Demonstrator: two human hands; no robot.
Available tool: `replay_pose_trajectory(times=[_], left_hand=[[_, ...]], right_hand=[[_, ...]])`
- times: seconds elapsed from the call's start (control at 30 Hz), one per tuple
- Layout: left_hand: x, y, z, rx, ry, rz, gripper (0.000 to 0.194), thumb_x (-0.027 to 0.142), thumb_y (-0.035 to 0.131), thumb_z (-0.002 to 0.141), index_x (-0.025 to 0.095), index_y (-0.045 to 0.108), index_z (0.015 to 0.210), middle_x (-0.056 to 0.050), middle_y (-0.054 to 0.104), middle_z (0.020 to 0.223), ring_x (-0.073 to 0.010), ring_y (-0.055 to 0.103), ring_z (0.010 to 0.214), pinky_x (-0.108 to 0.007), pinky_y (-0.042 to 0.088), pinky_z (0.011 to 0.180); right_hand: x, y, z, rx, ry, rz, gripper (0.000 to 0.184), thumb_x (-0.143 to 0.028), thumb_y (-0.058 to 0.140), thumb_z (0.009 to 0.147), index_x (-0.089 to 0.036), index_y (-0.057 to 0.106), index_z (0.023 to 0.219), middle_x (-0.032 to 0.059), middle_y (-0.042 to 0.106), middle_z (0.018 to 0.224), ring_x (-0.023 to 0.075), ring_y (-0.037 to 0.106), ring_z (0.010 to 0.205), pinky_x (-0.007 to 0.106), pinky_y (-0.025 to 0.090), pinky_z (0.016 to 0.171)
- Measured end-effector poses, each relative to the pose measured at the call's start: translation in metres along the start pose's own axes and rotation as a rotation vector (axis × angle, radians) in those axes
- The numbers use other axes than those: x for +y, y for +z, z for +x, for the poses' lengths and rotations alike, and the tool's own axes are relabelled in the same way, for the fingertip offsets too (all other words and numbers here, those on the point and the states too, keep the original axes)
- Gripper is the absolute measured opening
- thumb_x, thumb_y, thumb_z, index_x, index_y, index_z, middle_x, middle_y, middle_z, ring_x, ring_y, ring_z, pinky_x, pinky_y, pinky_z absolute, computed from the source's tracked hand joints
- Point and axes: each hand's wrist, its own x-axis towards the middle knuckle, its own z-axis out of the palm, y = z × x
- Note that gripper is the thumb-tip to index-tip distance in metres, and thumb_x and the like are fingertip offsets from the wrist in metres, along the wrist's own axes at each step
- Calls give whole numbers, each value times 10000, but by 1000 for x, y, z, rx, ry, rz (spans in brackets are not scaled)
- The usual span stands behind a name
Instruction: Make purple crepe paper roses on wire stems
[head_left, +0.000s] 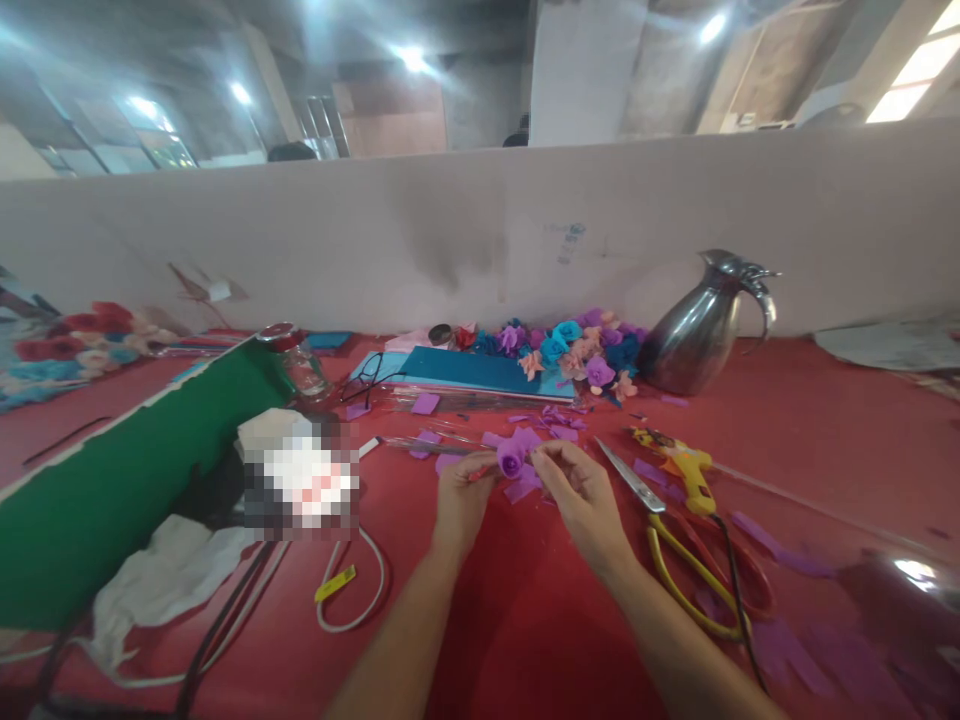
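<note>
Red tabletop (517, 640), purple scraps around. I see the purple paper rose (511, 460) directly between both hands, bloom toward camera, stem axis unclear. Left hand (466, 495) pinches its left side, right hand (583, 490) its right petal edge.

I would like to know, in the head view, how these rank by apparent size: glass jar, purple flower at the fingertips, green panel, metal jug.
From largest to smallest:
1. Green panel
2. Metal jug
3. Glass jar
4. Purple flower
</note>
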Motion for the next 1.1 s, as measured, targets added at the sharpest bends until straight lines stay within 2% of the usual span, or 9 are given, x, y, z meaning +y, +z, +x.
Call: replay_pose_trajectory(times=[0.17,0.37,0.6,0.8,0.9,0.97,1.1], left_hand=[[0,1,0,-23,-10,48,121,224,695,658,198,780,740,-51,740,775,-209,659,749,-371,546,760],[1,0,0,-33,1,112,117,222,682,678,205,780,740,-46,736,767,-202,649,761,-340,525,754],[2,0,-1,-19,-31,88,111,226,690,681,190,777,740,-46,730,764,-200,642,766,-347,516,768],[-5,-2,0,-6,-38,65,114,267,707,677,181,757,731,-37,716,739,-195,630,761,-347,499,792],[-7,-6,3,98,-16,67,138,279,724,672,173,724,760,-31,702,761,-183,615,764,-323,484,785],[-6,-11,6,190,15,66,151,294,707,705,173,691,793,-17,676,760,-158,596,746,-286,467,756],[0,-29,15,460,168,1,155,319,660,764,187,628,840,24,599,736,-110,532,679,-221,421,669]], right_hand=[[2,2,3,9,-9,-24,163,-337,582,795,-187,633,757,9,618,691,142,535,624,247,420,588],[0,3,4,30,-34,-61,125,-245,538,748,-183,636,702,0,623,645,136,546,589,243,433,576],[1,2,3,30,-19,-71,97,-241,556,734,-180,626,705,-2,608,638,134,533,577,241,424,559],[6,2,3,27,36,32,121,-256,569,727,-177,645,778,4,626,701,136,535,622,247,420,593],[11,-1,5,72,89,88,119,-265,554,724,-188,630,774,-22,573,646,123,482,580,234,369,545],[15,-5,7,118,80,119,110,-237,501,725,-195,599,698,-30,535,607,123,467,574,235,352,545],[23,-12,7,194,42,155,174,-204,434,698,-205,453,525,-44,409,508,109,366,499,239,284,492]])
